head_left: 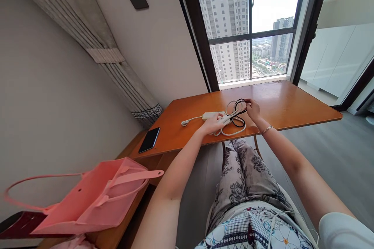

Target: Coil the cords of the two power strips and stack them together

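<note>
A white power strip (208, 115) lies on the brown table, partly covered by my left hand (212, 124), whose fingers are closed around a white block at its right end. From the strip's left side a short white cord leads to a plug (184, 123). My right hand (253, 109) pinches a loop of black cable (241, 100) just above the tabletop. Below and between the hands, a white cable (233, 134) lies in loose coils tangled with the black one. Where the cables enter the white block is too small to make out.
A dark phone (149, 140) rests at the left end of the table (304, 105). Left of it, an open pink bag (96, 198) stands on a lower wooden surface, beside a dark red item (22, 223). A window (251, 58) is behind the table.
</note>
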`<state>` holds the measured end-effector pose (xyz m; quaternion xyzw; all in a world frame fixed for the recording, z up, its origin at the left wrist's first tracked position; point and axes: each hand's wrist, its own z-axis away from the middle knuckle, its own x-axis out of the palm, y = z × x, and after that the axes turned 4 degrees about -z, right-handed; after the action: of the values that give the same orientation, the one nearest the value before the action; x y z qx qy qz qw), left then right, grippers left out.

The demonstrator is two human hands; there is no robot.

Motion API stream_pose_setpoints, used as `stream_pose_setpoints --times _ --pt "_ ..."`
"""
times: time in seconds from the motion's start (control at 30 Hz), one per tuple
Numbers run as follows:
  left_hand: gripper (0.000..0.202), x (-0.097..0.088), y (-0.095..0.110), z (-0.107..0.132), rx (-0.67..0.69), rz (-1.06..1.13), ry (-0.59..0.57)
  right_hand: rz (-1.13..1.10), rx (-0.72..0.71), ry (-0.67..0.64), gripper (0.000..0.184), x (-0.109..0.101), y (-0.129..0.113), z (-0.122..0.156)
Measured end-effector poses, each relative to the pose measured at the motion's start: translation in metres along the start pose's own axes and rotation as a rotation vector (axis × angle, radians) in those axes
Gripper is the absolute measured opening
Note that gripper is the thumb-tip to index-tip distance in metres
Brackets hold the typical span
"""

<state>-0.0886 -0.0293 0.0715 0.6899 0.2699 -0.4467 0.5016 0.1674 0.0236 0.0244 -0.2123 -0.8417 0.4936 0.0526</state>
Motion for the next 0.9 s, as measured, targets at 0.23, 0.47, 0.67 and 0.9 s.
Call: stream_pose_setpoints --times 0.23,0.47,0.67,0.9 --pt "0.045 -0.015 -0.027 0.002 -0.052 -0.003 0.120 -0.002 -0.016 0.029 0.030 -0.002 0.001 -0.005" --pt "0.031 -0.002 -0.037 -0.003 -0.120 0.013 0.341 0.192 -0.130 0.054 0.046 0.002 -0.007 0.016" --pt "0.022 0.012 -0.034 -0.007 -0.054 -0.106 0.314 0.396 -0.334 -0.011 0.038 0.016 -0.015 0.041" --pt "0.056 0.006 -0.035 0.002 0.000 -0.078 0.153 0.481 -0.365 0.002 0.031 0.016 -0.002 0.046"
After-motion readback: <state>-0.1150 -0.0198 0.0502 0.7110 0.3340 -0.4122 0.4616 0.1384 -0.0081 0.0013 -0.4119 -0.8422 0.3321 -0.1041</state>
